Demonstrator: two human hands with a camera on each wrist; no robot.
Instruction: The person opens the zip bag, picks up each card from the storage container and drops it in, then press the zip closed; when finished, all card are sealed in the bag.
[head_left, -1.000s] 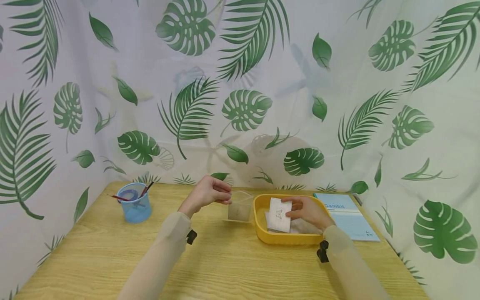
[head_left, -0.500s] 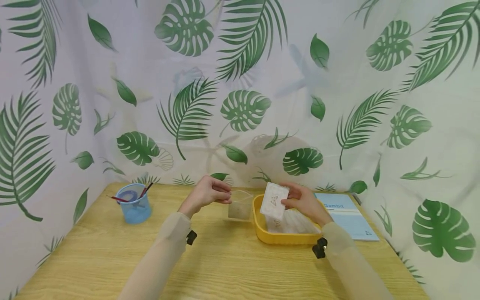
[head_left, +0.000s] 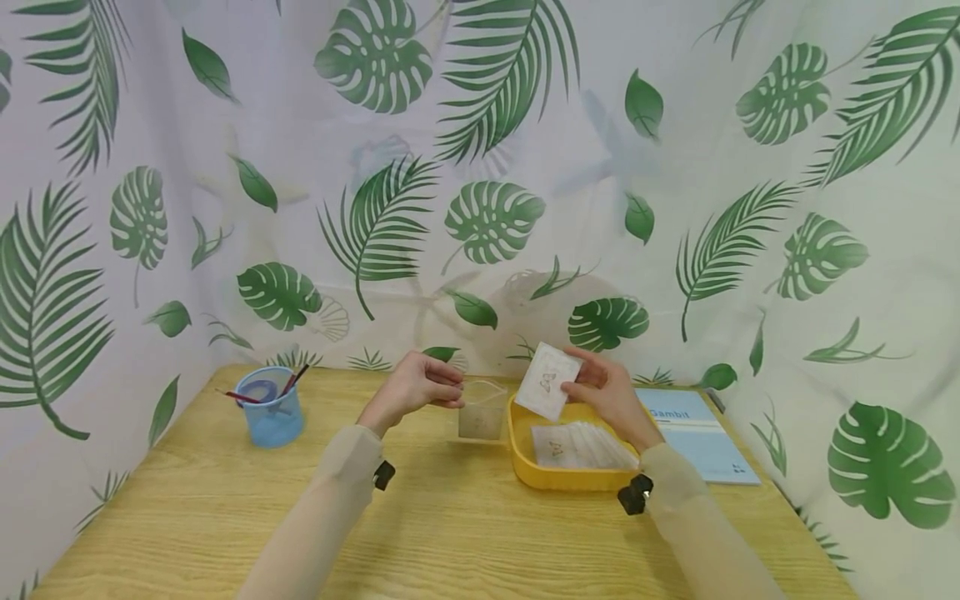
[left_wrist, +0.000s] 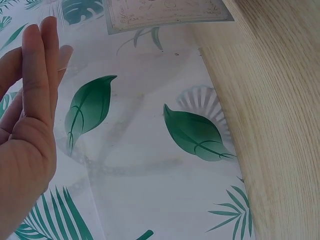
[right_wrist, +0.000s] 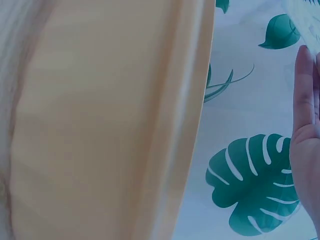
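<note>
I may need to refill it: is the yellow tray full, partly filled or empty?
Partly filled: in the head view, flat white packets lie overlapping inside the yellow tray, with bare yellow interior showing behind them.

The head view looks forward and down across the counter (head_left: 450,533) from farther back, while the wrist views look past the left hand (left_wrist: 32,115) and right hand (right_wrist: 306,135) up close, all sharing the leafy curtain (head_left: 465,167).

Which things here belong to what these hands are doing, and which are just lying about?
Likely part of the job:
clear pouch, held by the left hand
white packet, held by the right hand
yellow tray, with more packets inside

Apparently just lying about:
blue pen cup
blue notebook
</note>
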